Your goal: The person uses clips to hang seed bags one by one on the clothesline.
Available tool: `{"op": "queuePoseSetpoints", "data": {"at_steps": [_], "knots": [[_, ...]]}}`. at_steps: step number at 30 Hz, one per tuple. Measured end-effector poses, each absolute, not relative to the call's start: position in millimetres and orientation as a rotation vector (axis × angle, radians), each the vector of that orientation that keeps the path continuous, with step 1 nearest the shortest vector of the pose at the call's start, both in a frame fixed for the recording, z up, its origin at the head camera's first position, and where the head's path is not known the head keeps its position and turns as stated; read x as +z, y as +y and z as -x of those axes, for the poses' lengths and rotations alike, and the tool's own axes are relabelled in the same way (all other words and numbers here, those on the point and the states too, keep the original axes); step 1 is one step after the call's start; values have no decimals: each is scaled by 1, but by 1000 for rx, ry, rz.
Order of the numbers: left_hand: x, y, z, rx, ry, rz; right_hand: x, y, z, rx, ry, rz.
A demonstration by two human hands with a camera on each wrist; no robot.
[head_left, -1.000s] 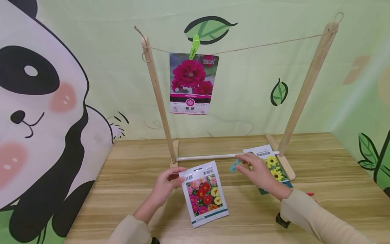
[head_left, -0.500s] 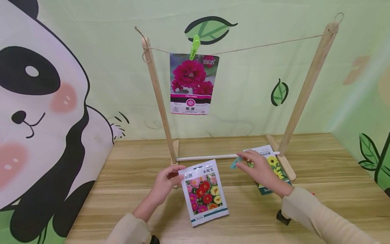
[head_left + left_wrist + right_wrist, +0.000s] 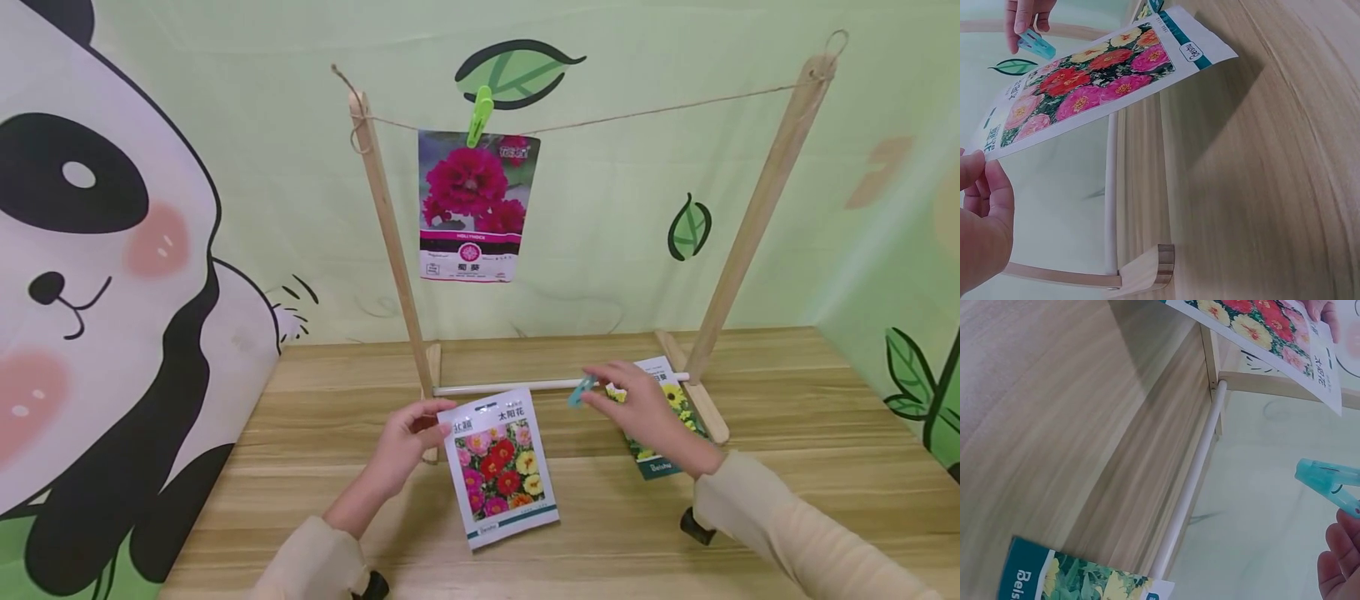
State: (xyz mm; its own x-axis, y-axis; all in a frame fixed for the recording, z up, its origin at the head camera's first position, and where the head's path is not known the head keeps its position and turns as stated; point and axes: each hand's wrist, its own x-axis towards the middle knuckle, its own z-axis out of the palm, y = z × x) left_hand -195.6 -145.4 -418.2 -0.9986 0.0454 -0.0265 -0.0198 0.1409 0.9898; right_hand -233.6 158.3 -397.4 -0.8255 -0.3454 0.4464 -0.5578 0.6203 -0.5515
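My left hand [image 3: 405,442] pinches the upper left corner of a white seed packet [image 3: 504,471] with red, pink and yellow flowers. The packet is held tilted above the table, casting a shadow in the left wrist view. A blue-green clothespin [image 3: 1325,481] is pinched between the thumb and fingers of my right hand [image 3: 637,412], to the right of that packet. Beneath the right hand, a seed packet with yellow flowers [image 3: 686,408] lies on the table, partly covered by the hand. A hollyhock seed packet [image 3: 472,208] hangs from a string [image 3: 637,115] by a green clothespin [image 3: 480,115].
Two wooden posts, left [image 3: 390,242] and right [image 3: 761,217], carry the string. A white rod [image 3: 517,387] joins their feet low over the wooden table [image 3: 600,542]. Behind stands a green backdrop [image 3: 600,208] with a printed panda [image 3: 90,275].
The held seed packet and left hand have risen slightly. My right hand has moved up a little with the clothespin, which has turned somewhat.
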Motion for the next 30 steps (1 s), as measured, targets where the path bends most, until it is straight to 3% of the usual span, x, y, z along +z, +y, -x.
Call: {"op": "queuePoseSetpoints", "data": {"at_steps": [30], "knots": [[-394, -142, 216, 1918, 2367, -175, -376, 164, 241, 991, -2497, -755]]}}
